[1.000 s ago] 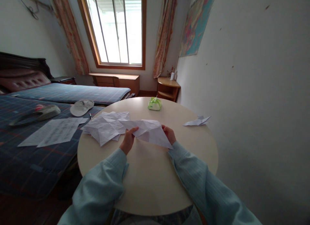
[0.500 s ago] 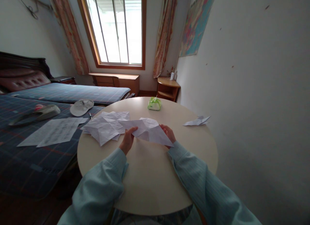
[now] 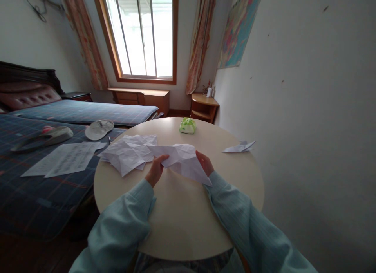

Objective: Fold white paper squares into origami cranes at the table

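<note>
A creased white sheet of paper [image 3: 185,159] is held up over the round table [image 3: 182,218], with fold lines across it. My left hand [image 3: 155,169] pinches its left part, thumb on top. At the right edge my right hand [image 3: 205,163] grips the same sheet, its fingers partly hidden behind the paper. One corner of the sheet hangs down near my right cuff. To the left lies a stack of creased paper sheets [image 3: 126,151], close behind my left hand. A folded paper piece [image 3: 239,147] rests at the table's right side.
A green and white tissue pack [image 3: 187,125] stands at the table's far edge. On the bed [image 3: 44,202] to the left are printed sheets [image 3: 66,159], a white cap [image 3: 99,130] and a grey object with a strap [image 3: 55,136]. A wall [image 3: 317,128] rises at the right.
The sheet's right part has tilted, its lower corner now hanging lower. My right hand's fingers have shifted along the right edge. My left hand keeps its grip.
</note>
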A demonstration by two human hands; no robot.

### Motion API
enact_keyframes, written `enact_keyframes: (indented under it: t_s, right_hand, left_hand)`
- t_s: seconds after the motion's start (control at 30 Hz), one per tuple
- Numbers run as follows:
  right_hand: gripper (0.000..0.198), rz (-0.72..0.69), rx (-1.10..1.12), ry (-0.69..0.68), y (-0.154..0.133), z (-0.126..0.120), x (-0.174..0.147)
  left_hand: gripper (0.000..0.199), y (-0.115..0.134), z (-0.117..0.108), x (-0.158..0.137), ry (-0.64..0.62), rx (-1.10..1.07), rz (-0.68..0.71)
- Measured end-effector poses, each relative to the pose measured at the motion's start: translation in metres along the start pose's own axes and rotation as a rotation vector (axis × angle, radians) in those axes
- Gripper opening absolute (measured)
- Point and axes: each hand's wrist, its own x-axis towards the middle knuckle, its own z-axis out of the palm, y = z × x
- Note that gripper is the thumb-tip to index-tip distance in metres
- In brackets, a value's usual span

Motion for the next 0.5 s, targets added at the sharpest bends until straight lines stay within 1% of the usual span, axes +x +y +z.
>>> enact_keyframes:
  t_s: [0.17, 0.23, 0.33, 0.4, 0.5]
  right_hand:
    - [0.029, 0.081, 0.025, -0.043, 0.000, 0.001, -0.003]
    - [0.029, 0.082, 0.046, -0.039, 0.000, 0.005, -0.004]
    - [0.027, -0.022, 0.048, -0.026, 0.000, 0.009, -0.006]
    - [0.029, -0.094, 0.032, -0.004, -0.001, 0.010, -0.006]
    - [0.031, -0.129, -0.018, 0.059, -0.005, 0.006, -0.004]
  left_hand:
    - [0.015, 0.001, 0.001, 0.000, 0.001, -0.022, 0.025]
    - [0.013, 0.001, 0.001, -0.001, -0.014, -0.033, 0.032]
    - [0.014, 0.003, 0.001, -0.001, -0.019, -0.040, 0.028]
    - [0.016, 0.005, 0.001, -0.001, -0.008, -0.035, 0.016]
    - [0.020, 0.007, -0.001, 0.000, 0.000, -0.010, 0.022]
